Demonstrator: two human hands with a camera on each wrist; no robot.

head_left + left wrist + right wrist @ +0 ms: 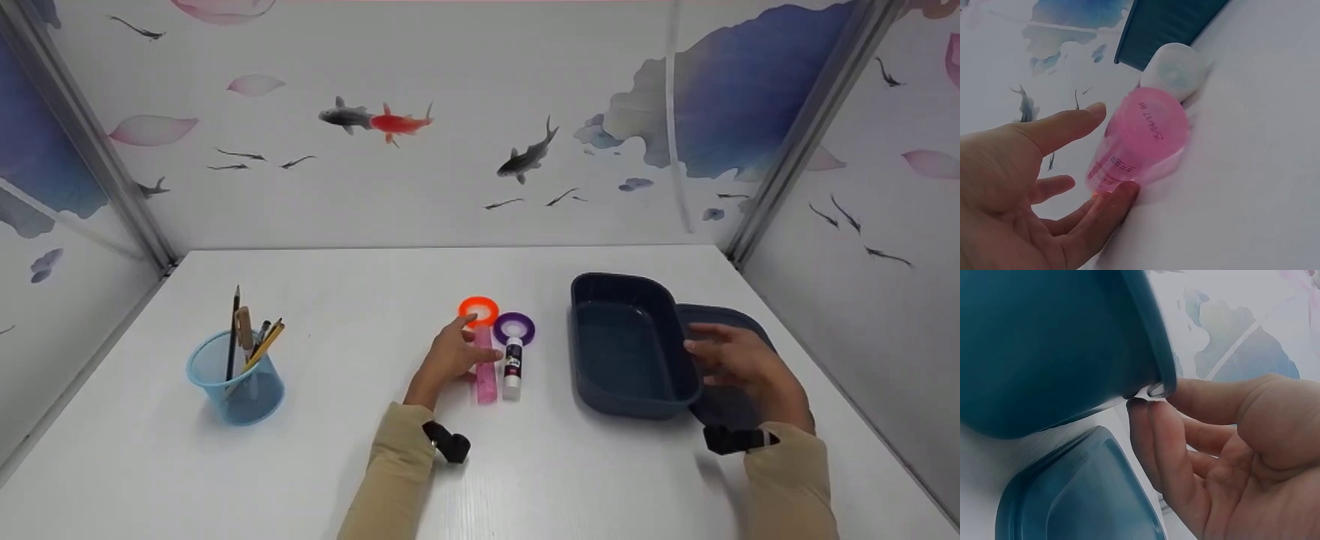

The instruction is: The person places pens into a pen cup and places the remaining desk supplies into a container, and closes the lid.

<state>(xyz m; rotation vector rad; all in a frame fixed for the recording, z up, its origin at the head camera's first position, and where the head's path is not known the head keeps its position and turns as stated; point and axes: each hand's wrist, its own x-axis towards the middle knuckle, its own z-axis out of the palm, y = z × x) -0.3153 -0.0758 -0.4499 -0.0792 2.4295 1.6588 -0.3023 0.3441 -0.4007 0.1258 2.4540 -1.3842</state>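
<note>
My left hand reaches over a pink translucent tube with date print on its end, lying on the table. In the left wrist view its thumb stands apart from the tube while a fingertip meets the lower side. Right beside it lies a white glue stick with a dark label. An orange ring and a purple ring lie just beyond these two. On the right, my right hand pinches the rim of a dark blue box, thumb on the rim and fingers below it.
A dark blue lid lies partly behind the box and right hand. At the left stands a light blue mesh cup with pencils and pens. Printed panels enclose the white table at the back and sides.
</note>
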